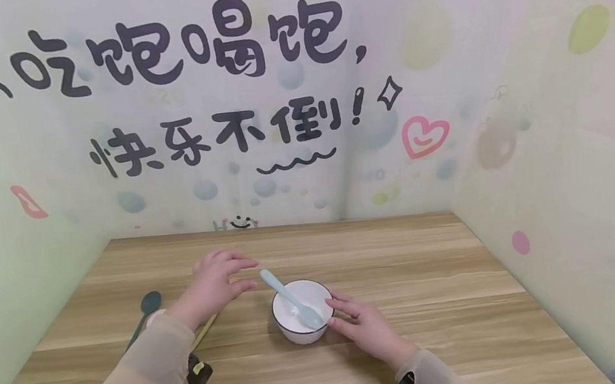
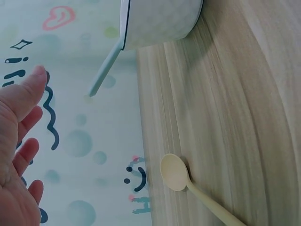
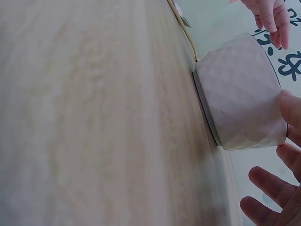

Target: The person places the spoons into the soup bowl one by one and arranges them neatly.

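Observation:
A white bowl (image 1: 298,336) with a dark rim and a faceted outer wall stands upright on the table. Inside it leans a light blue spoon (image 1: 281,287), its handle sticking out over the rim toward the far left. My right hand (image 1: 371,330) holds the bowl's right side, thumb and forefinger at the rim, the other fingers spread. Just left of the spoon handle my left hand (image 1: 219,280) hovers with fingers apart, touching nothing. Below that hand, a pale yellow spoon (image 2: 174,173) lies on the table, partly covered by the sleeve in the head view.
To the left lies a dark teal spoon (image 1: 150,302), beside a white item (image 1: 154,317) mostly hidden by the left forearm. The wooden table (image 1: 411,256) is bounded by printed walls at the back and both sides.

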Available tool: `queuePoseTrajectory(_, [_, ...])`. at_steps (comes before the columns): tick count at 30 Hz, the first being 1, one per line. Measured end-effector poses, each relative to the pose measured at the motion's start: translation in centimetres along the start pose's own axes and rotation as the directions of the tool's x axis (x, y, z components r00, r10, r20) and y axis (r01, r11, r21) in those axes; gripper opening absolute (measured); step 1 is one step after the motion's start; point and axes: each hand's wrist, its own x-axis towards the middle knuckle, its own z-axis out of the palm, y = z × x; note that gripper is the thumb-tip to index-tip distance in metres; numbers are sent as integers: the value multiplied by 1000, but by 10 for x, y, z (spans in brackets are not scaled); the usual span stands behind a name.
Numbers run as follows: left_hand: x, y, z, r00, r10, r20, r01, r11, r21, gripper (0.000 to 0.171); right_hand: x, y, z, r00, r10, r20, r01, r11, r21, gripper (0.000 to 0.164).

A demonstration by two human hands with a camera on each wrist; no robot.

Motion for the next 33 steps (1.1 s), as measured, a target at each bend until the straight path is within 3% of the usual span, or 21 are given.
queuePoseTrajectory(7, [-5, -2, -2, 1000, -23, -21, 21, 996, -81, 39, 0, 0, 0, 1000, -6, -4, 6, 1000, -3, 45])
queuePoseTrajectory(19, [-21, -14, -4, 983, -181, -36, 171, 967, -191, 38, 0, -2, -1, 1000, 13, 8, -13, 1000, 11, 45])
queuePoseTrajectory(33, [-43, -28, -2, 964, -265, -36, 250, 940, -232, 45, -1, 0, -1, 1000, 15, 9, -15, 1000, -3, 46])
